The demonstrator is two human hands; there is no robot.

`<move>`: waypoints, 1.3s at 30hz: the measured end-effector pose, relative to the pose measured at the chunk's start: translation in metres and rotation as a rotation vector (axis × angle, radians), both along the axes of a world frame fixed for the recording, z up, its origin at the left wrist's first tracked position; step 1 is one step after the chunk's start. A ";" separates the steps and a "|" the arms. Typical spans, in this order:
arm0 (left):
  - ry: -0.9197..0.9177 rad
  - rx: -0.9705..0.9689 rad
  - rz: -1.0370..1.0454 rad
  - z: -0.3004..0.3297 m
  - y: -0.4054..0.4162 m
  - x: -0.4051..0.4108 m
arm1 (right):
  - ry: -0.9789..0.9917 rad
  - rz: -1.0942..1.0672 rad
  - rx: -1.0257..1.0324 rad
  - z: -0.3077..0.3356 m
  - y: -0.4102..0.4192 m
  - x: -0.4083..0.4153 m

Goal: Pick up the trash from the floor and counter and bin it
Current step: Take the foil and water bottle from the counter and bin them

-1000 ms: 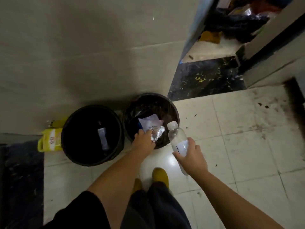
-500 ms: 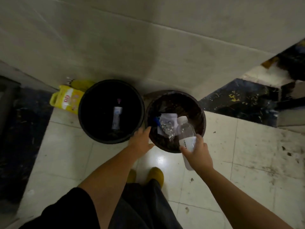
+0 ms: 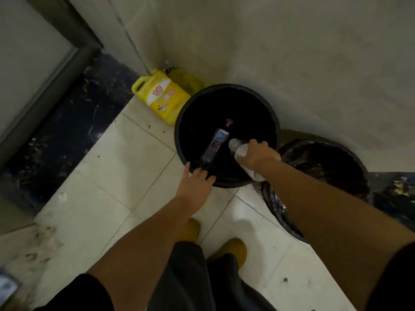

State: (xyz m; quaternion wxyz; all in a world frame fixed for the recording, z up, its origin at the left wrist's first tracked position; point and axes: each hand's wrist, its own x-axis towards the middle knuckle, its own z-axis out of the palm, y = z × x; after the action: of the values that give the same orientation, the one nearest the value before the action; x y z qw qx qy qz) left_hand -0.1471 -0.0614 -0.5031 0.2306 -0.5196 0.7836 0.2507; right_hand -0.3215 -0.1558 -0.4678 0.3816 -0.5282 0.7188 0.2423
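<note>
Two round bins stand against the wall. The black bin point(image 3: 271, 113) on the left holds a flat wrapper point(image 3: 215, 143) and a small pink scrap point(image 3: 229, 122). My right hand point(image 3: 256, 154) grips a clear plastic bottle point(image 3: 238, 147) and holds it over this bin's opening, cap pointing left. The bottle's base pokes out below my wrist. My left hand point(image 3: 196, 187) is empty with fingers spread, its fingertips at the black bin's near rim. The brown bin point(image 3: 354, 167) with a dark liner sits to the right, partly hidden by my right forearm.
A yellow jug point(image 3: 160, 96) leans in the corner behind the black bin. A dark marble strip point(image 3: 67, 135) and a door frame point(image 3: 58, 63) run along the left. A small white scrap point(image 3: 62, 197) lies on the tiled floor. My yellow shoes point(image 3: 231, 249) stand just below the bins.
My view swung left. My right hand carried the bottle from over the brown bin to over the black bin. My left hand, which dropped foil into the brown bin, moved to the black bin's rim.
</note>
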 end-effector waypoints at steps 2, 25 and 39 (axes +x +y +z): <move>0.056 -0.079 0.006 -0.010 0.004 0.003 | 0.061 0.126 -0.002 -0.021 -0.009 0.015; -0.016 -0.114 -0.132 0.375 -0.079 -0.004 | 0.040 -0.013 -0.167 0.339 0.043 -0.020; 0.181 -0.246 -0.837 0.551 0.020 -0.196 | 0.210 -0.739 -0.489 0.518 0.277 -0.102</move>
State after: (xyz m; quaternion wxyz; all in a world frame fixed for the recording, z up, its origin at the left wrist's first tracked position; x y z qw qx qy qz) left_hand -0.3430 -0.0418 0.0480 0.1790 -0.1573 0.9674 0.0852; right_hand -0.4235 0.1214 0.0498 0.2318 -0.2834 0.9299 -0.0346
